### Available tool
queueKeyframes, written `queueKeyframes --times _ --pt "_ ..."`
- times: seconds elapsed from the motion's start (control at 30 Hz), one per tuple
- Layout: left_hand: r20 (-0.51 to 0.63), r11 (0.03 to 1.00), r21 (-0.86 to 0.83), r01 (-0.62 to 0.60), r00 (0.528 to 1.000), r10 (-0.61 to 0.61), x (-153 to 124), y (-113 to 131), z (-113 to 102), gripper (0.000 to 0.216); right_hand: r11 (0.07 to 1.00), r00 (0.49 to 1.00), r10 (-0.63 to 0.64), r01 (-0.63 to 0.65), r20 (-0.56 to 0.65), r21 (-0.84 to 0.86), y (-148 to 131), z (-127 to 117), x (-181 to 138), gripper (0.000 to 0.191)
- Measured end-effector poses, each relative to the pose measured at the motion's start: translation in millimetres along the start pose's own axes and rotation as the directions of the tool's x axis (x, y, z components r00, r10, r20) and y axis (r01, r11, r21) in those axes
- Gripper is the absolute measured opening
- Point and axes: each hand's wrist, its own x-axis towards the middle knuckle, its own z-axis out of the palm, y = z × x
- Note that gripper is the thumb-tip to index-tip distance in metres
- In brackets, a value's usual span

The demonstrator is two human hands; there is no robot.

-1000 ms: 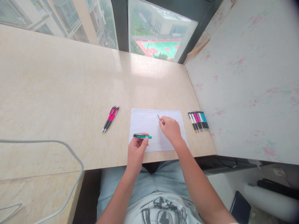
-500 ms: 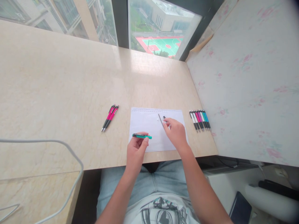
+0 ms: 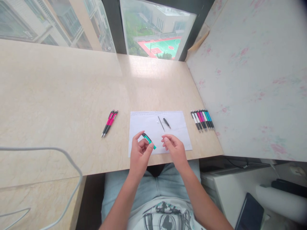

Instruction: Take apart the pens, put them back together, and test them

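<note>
My left hand (image 3: pixel 141 152) is closed on a green pen barrel (image 3: pixel 149 141) with a black clip end, pinched between thumb and fingertips and tilted over the paper. My right hand (image 3: pixel 174 147) hovers just to the right of it, its fingers loosely bent and apart, and I see nothing in them. Beyond the hands, on the white sheet of paper (image 3: pixel 139 123), lie a thin dark pen refill (image 3: pixel 161 123) and a black pen grip (image 3: pixel 166 123). A tiny pale piece (image 3: pixel 157 121) rests beside the refill, too small to name.
Two pink-and-black pens (image 3: pixel 109 123) lie left of the paper. A row of several pens (image 3: pixel 202 120) in white, pink, purple, teal and blue is to the right, near the flowered wall (image 3: pixel 251 89). A pale cable (image 3: pixel 74 163) loops over the tabletop (image 3: pixel 72 95) at left.
My right hand has let go of the black pen grip, now lying by the refill, and has drawn back toward my left hand. The green barrel has tilted, and the view has shifted slightly.
</note>
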Motion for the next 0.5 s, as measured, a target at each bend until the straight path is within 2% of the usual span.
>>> queueKeyframes --times 0.07,0.17,0.27,0.4,0.5 --pt "0.024 0.994 0.078 -0.071 0.997 0.070 -3 0 2 0.052 0.996 0.998 0.032 -0.037 0.060 0.084 0 7 -5 0.024" --pt "0.016 0.981 0.134 -0.137 0.991 0.136 -7 1 4 0.060 0.994 0.994 0.028 -0.039 0.107 0.101 1 11 -8 0.022" --pt "0.043 0.986 0.133 -0.104 0.994 0.099 -7 1 5 0.065 0.997 0.992 0.023 -0.033 0.127 0.077 0 8 -9 0.021" --pt "0.115 0.991 0.113 -0.065 0.992 0.052 -5 -1 6 0.054 0.999 0.991 -0.029 0.026 0.134 0.023 0 2 -12 0.020" --pt "0.104 0.994 0.092 -0.062 0.993 0.052 -6 -1 7 0.062 0.997 0.989 -0.068 0.071 0.134 -0.019 2 -1 -15 0.020"
